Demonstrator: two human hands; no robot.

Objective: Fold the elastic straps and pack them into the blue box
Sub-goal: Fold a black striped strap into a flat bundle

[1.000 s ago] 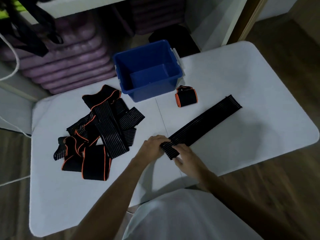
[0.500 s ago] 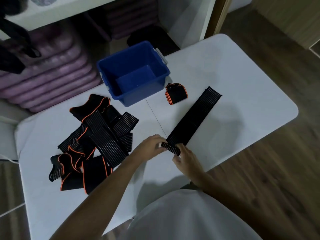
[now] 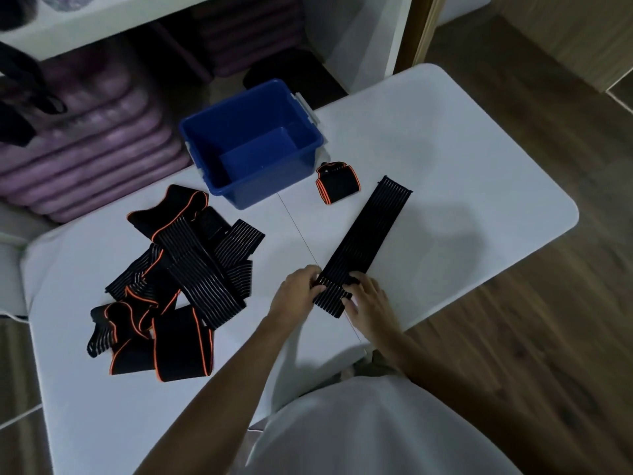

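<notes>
A long black ribbed elastic strap (image 3: 368, 234) lies stretched diagonally on the white table (image 3: 445, 149). Its near end is folded over, and both hands hold that fold. My left hand (image 3: 298, 293) pinches its left edge and my right hand (image 3: 368, 303) grips its right edge. The blue box (image 3: 253, 145) stands at the back of the table with nothing visible inside. A folded black strap with orange trim (image 3: 337, 182) lies just right of the box. A heap of unfolded black and orange straps (image 3: 171, 286) covers the left part of the table.
Purple mats (image 3: 85, 149) are stacked under a white shelf (image 3: 102, 15) behind the table. Wooden floor (image 3: 548, 337) lies to the right. My white shirt (image 3: 376, 433) fills the bottom of the view, close to the table's near edge.
The folded near end of the long strap has grown thicker as both hands turn it over. The camera view has shifted, so the strap lies more upright in frame.
</notes>
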